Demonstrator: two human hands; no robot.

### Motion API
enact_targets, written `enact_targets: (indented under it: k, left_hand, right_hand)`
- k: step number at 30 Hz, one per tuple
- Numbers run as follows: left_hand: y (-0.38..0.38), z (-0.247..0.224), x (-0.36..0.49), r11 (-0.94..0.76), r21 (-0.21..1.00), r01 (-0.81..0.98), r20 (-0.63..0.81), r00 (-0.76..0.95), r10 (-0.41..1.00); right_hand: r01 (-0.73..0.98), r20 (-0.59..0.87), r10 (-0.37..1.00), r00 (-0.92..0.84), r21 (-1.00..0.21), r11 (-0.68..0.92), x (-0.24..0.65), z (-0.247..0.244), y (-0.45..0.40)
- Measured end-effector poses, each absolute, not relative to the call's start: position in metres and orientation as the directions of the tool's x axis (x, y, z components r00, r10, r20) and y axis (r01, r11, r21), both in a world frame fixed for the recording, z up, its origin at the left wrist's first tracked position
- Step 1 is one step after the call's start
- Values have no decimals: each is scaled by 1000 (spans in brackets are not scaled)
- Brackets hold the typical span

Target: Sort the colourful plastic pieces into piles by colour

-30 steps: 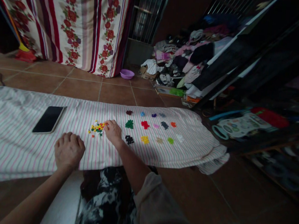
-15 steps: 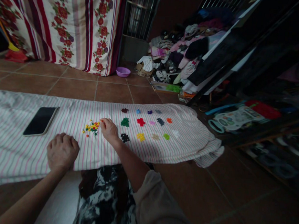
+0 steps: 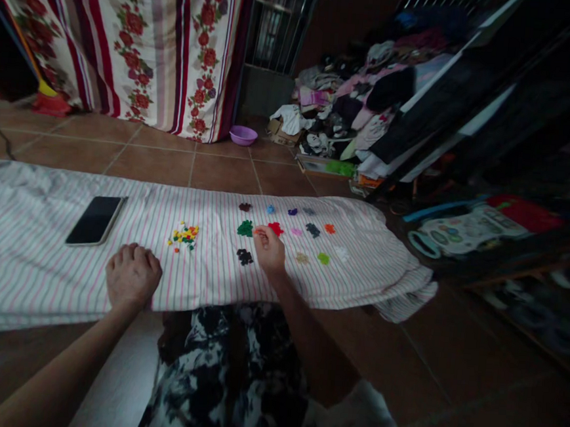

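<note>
My right hand [image 3: 270,250] is over the sorted piles, thumb and fingers pinched on what looks like a small orange piece. Right beside its fingers lie a red pile [image 3: 276,228] and a dark green pile [image 3: 245,228]; a black pile [image 3: 245,256] is to their lower left. The yellow pile is hidden behind this hand. My left hand [image 3: 133,275] rests on the striped cloth [image 3: 210,280] with fingers curled in, nothing visible in it. Above and right of it sits a mixed heap of small pieces [image 3: 183,235], mostly yellow, with green and orange ones.
A smartphone [image 3: 95,220] lies at the left on the cloth. Farther right are small piles, among them grey [image 3: 312,230], orange [image 3: 330,228], beige [image 3: 302,257] and lime [image 3: 323,258]. Beyond, a purple basin [image 3: 243,135] and heaped clothes [image 3: 353,100] are on the tiled floor.
My right hand has moved right, from the mixed heap to beside the red and green piles, still pinched. My left hand stays curled on the cloth. The view has shifted slightly.
</note>
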State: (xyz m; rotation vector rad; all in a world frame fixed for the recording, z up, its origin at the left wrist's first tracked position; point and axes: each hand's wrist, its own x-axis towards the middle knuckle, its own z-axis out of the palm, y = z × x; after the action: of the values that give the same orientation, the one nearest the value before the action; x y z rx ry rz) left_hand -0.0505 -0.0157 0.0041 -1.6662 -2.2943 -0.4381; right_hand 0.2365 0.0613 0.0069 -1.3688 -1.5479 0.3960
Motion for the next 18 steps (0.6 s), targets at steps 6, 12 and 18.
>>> enact_targets:
  k: [6,12,18]
  left_hand:
    - [-15,5,-50,296,87,951,377,-307,874]
    - [-16,5,-51,292,99,951,373,-307,876]
    - [-17,7,-48,293,107,950,386,-311,868]
  right_hand:
    - [669,438,870,227,-720,187,299,1,38]
    - [745,431,882,190,-649,156,312,-12,28]
    - [756,477,867,146,-618,213,301,-26,25]
